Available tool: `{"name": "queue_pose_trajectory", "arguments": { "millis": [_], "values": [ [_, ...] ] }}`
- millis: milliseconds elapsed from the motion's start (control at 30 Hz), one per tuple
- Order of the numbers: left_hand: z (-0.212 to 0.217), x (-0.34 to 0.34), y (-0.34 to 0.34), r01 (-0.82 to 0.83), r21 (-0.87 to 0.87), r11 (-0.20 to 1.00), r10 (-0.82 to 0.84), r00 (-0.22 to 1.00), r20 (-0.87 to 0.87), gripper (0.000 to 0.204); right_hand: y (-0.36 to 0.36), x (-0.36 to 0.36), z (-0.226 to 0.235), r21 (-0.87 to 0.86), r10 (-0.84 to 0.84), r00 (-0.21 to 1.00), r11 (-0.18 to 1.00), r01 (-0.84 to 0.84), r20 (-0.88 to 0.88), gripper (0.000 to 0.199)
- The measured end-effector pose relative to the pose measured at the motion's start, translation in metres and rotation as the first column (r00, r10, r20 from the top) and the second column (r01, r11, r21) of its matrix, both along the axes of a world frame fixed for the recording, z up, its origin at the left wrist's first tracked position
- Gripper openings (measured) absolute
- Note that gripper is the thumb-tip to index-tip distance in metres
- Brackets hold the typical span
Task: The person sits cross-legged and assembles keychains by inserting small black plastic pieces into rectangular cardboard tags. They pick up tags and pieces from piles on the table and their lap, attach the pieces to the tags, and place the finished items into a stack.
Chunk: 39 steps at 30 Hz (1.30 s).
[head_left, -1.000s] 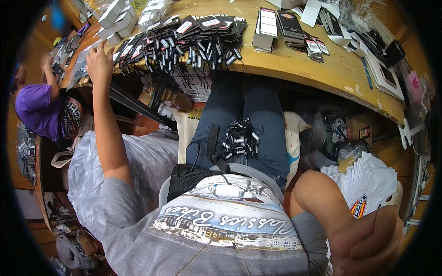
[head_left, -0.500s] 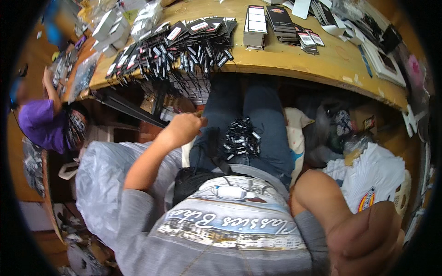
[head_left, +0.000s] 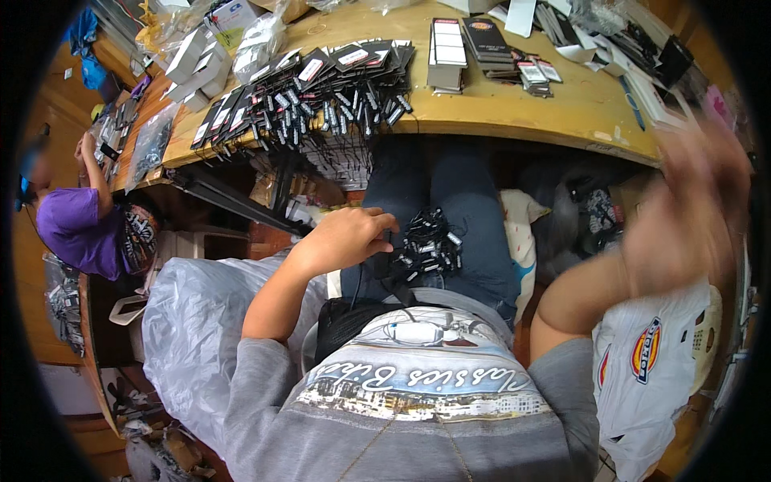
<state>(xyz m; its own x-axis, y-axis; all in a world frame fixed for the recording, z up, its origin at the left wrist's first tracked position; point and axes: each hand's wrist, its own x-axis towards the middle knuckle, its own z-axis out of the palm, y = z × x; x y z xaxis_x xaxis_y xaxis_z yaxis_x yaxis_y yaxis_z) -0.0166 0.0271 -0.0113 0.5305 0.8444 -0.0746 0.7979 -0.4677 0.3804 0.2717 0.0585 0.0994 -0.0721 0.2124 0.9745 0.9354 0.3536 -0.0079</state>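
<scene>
My left hand point(head_left: 347, 238) is over my left thigh, palm down. Its fingers are loosely bent and a little apart, at the left side of a pile of black string loops with small light tabs point(head_left: 432, 244). That pile lies on my lap between the thighs. I see nothing held in the left hand. Out to the right, my right hand point(head_left: 695, 205) is raised beside the table's right end and smeared by motion, so its fingers and anything in them cannot be made out. Many black hang tags point(head_left: 321, 72) with strings hanging off the front edge cover the table's left part.
The wooden table point(head_left: 546, 120) curves across ahead. On it stand a stack of white-and-black cards point(head_left: 446, 56), black tags point(head_left: 487, 44) and white boxes point(head_left: 199, 68). White printed garments point(head_left: 642, 386) lie right, a grey plastic bag point(head_left: 201, 321) left. A person in purple point(head_left: 76, 229) works far left.
My right hand has swung up and forward from the lower right to beside the table end. My left hand has moved right, closer to the string pile, its fingers loosening.
</scene>
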Motion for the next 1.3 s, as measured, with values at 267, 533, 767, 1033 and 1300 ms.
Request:
{"name": "queue_pose_trajectory", "arguments": {
  "millis": [267,533,767,1033,1300],
  "values": [
    [0.011,0.028,0.015,-0.041,-0.016,0.999,0.043,0.912,0.408,0.016,0.166,-0.096,-0.048,-0.685,0.540,0.809,0.681,-0.259,0.231,0.032],
    [0.010,0.034,0.030,-0.047,-0.317,0.947,0.269,0.653,0.708,0.014,0.159,-0.101,-0.034,-0.738,0.535,0.825,0.629,-0.244,0.183,0.017],
    [0.023,0.042,0.056,0.218,-0.477,0.851,0.507,-0.110,0.855,0.046,0.110,-0.102,-0.034,-0.137,0.526,0.785,0.848,-0.511,0.327,0.022],
    [0.029,0.044,0.057,0.106,-0.344,0.933,0.360,-0.323,0.876,0.041,0.051,-0.083,-0.056,-0.393,0.810,0.529,0.586,-0.709,0.254,0.011],
    [0.020,0.052,0.053,0.075,-0.492,0.867,0.498,-0.114,0.860,0.024,0.189,-0.051,-0.035,-0.650,0.488,0.854,0.710,-0.271,0.177,0.036]
  ]
}}
